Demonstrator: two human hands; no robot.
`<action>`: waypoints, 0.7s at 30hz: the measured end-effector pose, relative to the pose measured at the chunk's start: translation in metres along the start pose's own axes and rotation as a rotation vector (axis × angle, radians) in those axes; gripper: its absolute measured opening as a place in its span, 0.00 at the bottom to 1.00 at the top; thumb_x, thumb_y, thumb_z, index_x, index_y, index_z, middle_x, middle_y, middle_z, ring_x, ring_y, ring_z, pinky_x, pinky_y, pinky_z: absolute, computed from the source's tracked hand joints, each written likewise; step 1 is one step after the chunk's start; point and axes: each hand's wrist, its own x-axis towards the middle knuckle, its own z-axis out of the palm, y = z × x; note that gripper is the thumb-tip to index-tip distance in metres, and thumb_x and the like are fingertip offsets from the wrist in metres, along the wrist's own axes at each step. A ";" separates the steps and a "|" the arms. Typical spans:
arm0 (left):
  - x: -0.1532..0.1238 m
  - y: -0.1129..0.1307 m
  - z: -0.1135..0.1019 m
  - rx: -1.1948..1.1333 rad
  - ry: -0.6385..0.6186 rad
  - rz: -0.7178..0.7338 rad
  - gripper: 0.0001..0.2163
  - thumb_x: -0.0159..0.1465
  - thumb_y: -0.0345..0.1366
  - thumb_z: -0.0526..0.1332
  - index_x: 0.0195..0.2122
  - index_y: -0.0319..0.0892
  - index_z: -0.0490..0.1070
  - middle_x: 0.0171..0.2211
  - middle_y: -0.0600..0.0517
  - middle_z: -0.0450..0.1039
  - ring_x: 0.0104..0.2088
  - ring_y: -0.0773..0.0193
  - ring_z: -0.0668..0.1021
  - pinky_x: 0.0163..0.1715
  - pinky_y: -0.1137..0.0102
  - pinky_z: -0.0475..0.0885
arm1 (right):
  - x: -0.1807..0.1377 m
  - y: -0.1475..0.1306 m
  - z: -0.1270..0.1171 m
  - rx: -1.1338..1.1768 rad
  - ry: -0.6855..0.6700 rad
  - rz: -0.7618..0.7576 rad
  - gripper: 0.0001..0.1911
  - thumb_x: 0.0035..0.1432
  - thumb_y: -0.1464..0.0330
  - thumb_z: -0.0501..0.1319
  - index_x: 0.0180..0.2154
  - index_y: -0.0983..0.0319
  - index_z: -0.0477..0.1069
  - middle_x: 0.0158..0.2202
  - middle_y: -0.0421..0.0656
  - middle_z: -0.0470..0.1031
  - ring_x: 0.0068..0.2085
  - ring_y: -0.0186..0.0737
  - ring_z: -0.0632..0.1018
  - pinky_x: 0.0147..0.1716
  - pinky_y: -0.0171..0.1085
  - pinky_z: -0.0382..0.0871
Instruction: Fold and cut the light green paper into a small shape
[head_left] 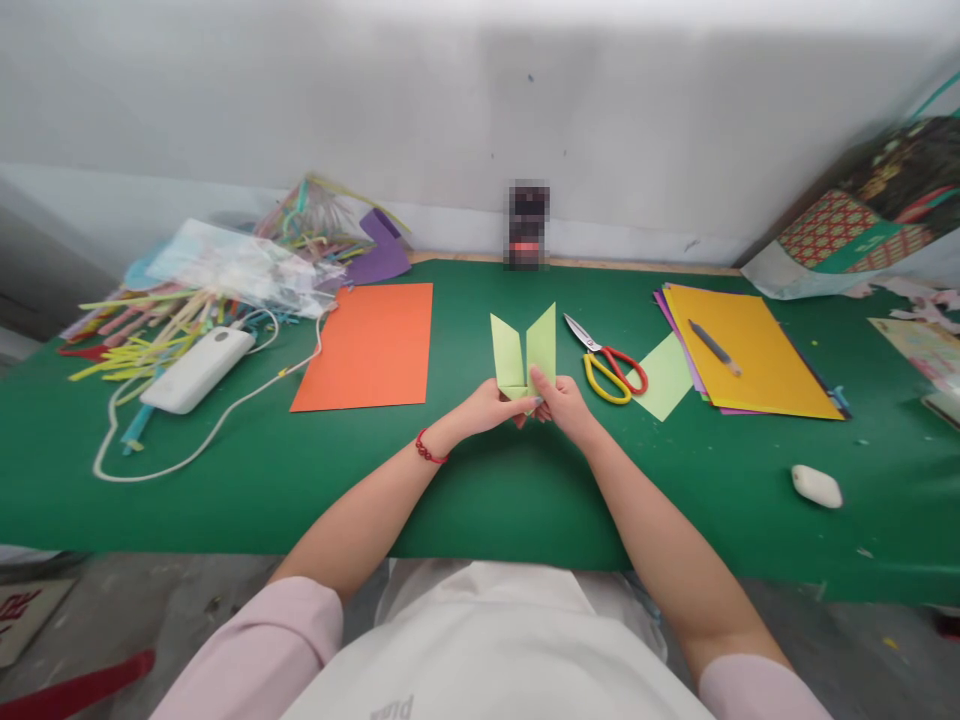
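Fingers: left hand (486, 408) and right hand (568, 410) both close on one folded green paper (541, 350), between the orange sheet (367, 350) and the scissors (594, 347). Done: folds near the base; two pointed flaps (507, 345) stand upright, apart. Outstanding: probably further folding, amount uncertain. Hidden: the paper's lower end and several fingertips, behind the hands. Unreadable: one pixelated object (528, 225) by the wall (300, 90). Cut off: patterned bag (829, 230), at right edge.

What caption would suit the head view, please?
Left hand and right hand hold folded light-green paper near red-and-yellow-handled scissors over a green table.
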 end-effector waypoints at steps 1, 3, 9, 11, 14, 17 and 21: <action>0.000 0.000 0.000 0.008 -0.009 -0.008 0.08 0.57 0.38 0.62 0.28 0.37 0.72 0.23 0.54 0.73 0.23 0.71 0.73 0.28 0.74 0.70 | 0.000 0.000 0.000 -0.009 0.028 -0.010 0.35 0.43 0.39 0.58 0.07 0.59 0.54 0.06 0.37 0.53 0.12 0.29 0.61 0.12 0.33 0.55; 0.000 0.001 0.000 0.018 -0.030 -0.022 0.09 0.57 0.39 0.63 0.28 0.37 0.72 0.22 0.55 0.72 0.23 0.71 0.72 0.28 0.74 0.69 | 0.000 0.000 0.000 -0.030 0.073 -0.025 0.34 0.44 0.39 0.58 0.08 0.60 0.56 0.07 0.38 0.56 0.12 0.29 0.61 0.12 0.33 0.55; 0.000 0.003 0.004 -0.092 -0.093 -0.013 0.15 0.59 0.44 0.62 0.25 0.37 0.70 0.21 0.54 0.71 0.19 0.72 0.72 0.26 0.73 0.69 | 0.002 0.003 -0.002 -0.030 0.077 -0.016 0.35 0.39 0.37 0.59 0.08 0.60 0.56 0.06 0.37 0.56 0.11 0.29 0.61 0.11 0.32 0.53; 0.000 0.002 0.004 -0.147 -0.117 -0.015 0.16 0.58 0.47 0.63 0.25 0.36 0.70 0.21 0.53 0.71 0.19 0.72 0.72 0.25 0.73 0.70 | 0.002 0.004 -0.003 -0.035 0.031 0.001 0.34 0.38 0.37 0.59 0.09 0.60 0.58 0.07 0.38 0.58 0.12 0.29 0.61 0.11 0.32 0.54; 0.000 0.001 0.000 -0.200 -0.185 -0.032 0.19 0.54 0.50 0.65 0.24 0.36 0.71 0.21 0.52 0.72 0.19 0.70 0.73 0.25 0.72 0.70 | 0.000 0.006 -0.005 -0.058 -0.047 0.021 0.31 0.41 0.41 0.61 0.12 0.61 0.62 0.08 0.37 0.60 0.13 0.30 0.63 0.13 0.32 0.56; -0.001 0.002 -0.006 -0.210 -0.267 -0.061 0.19 0.53 0.50 0.67 0.24 0.35 0.72 0.19 0.52 0.72 0.18 0.70 0.73 0.24 0.72 0.70 | -0.003 0.005 -0.008 -0.084 -0.117 0.032 0.27 0.44 0.45 0.64 0.16 0.62 0.65 0.10 0.37 0.62 0.15 0.30 0.64 0.14 0.32 0.58; -0.003 0.005 -0.011 -0.195 -0.331 -0.084 0.16 0.54 0.46 0.66 0.25 0.35 0.74 0.17 0.53 0.71 0.17 0.70 0.72 0.22 0.74 0.68 | -0.005 0.004 -0.009 -0.127 -0.208 0.026 0.25 0.48 0.47 0.62 0.18 0.63 0.67 0.12 0.37 0.63 0.16 0.30 0.64 0.16 0.32 0.59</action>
